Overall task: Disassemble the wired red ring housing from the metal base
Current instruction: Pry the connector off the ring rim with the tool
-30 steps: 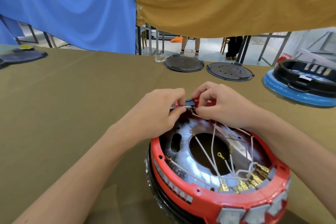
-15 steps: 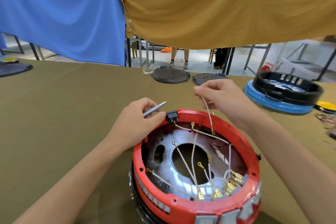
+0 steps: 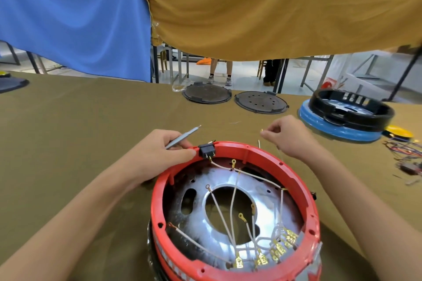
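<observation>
Two hands at work over red ring housing (image 3: 235,207), seated on metal base (image 3: 228,219) near front edge of counter (image 3: 80,134). Silver plate with large central hole visible inside ring; dark body beneath.

Left hand (image 3: 164,150): fingers curled round slim grey tool (image 3: 182,137), tip pointing up and away; thumb pressed against far-left rim of housing, just beside black switch (image 3: 207,150) clipped into rim.

Right hand (image 3: 290,137): raised beyond far-right rim, thumb and forefinger pinching loose white wire (image 3: 280,150) with brass terminal at fingertips; wire hanging down toward ring, blurred along its length.

Several white wires (image 3: 233,196) crossing housing interior, ending in brass ring and spade terminals; row of spade terminals (image 3: 274,251) grouped along near-right inner rim. One wire running from switch across to right side.

Farther back on counter: two dark round lids (image 3: 206,93) side by side; black ring on blue base (image 3: 347,112) at right; tangle of coloured wires (image 3: 404,150) at far right edge. Blue cloth (image 3: 68,13) and ochre cloth (image 3: 274,7) hanging above.
</observation>
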The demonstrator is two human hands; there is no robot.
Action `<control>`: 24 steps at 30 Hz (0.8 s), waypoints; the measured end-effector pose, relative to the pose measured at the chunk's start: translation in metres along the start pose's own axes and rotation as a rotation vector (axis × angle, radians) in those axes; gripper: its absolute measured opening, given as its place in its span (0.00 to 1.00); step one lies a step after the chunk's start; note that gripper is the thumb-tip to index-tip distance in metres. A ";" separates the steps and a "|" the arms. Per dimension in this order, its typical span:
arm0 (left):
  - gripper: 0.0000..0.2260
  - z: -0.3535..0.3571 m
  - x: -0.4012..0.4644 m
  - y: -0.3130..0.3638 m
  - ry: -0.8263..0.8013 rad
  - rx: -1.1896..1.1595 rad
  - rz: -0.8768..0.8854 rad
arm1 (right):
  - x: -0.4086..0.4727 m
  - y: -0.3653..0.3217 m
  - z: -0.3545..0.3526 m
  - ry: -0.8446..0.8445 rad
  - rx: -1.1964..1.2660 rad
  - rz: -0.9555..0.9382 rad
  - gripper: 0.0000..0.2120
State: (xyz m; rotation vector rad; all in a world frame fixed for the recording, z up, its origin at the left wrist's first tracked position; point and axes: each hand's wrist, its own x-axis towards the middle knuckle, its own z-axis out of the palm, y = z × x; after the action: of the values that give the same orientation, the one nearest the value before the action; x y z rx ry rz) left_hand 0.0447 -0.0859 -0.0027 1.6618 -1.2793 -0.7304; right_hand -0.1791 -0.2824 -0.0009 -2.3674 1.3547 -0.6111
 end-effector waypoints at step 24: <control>0.12 -0.010 -0.010 0.015 0.043 0.349 0.315 | -0.061 -0.100 -0.013 -0.334 -0.056 -0.449 0.10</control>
State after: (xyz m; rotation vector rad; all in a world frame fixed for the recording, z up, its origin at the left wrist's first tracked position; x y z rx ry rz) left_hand 0.0439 -0.0746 0.0150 1.6759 -1.6596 -0.2907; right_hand -0.1413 -0.1821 0.0471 -2.6878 0.7128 -0.2680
